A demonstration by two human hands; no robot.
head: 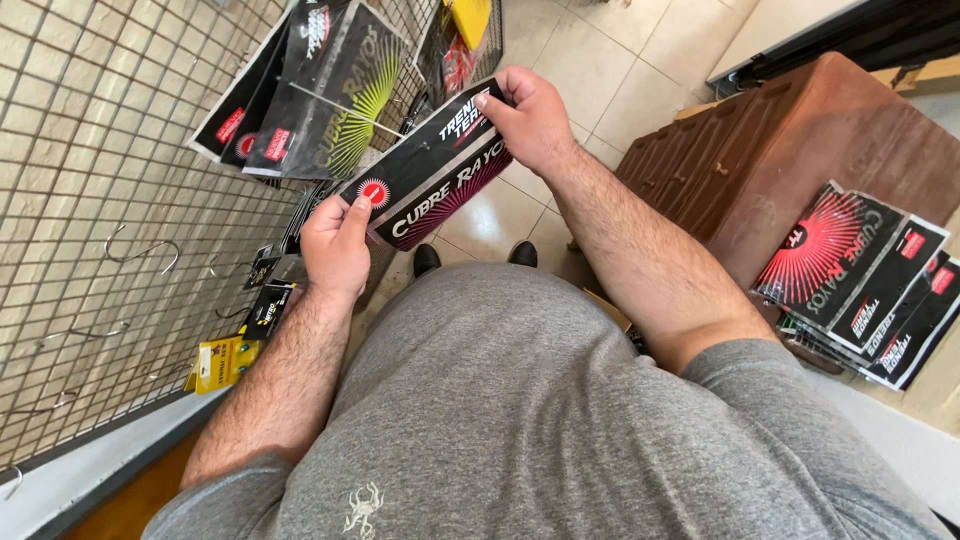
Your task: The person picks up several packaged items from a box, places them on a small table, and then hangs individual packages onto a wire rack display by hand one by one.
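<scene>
Left hand point(335, 245) and right hand point(530, 120) each pinch 1 end of the black flat packet point(430, 170); holding it level should help it meet the wire grid panel's point(90, 200) hook point(145, 250).

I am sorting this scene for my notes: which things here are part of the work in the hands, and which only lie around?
In hand:
black packet with pink rays, held by left hand and right hand
same kind of packets on the wire grid rack: hanging packets
stack of packets

Lying about:
wooden cabinet
small yellow packet
empty hook
</scene>
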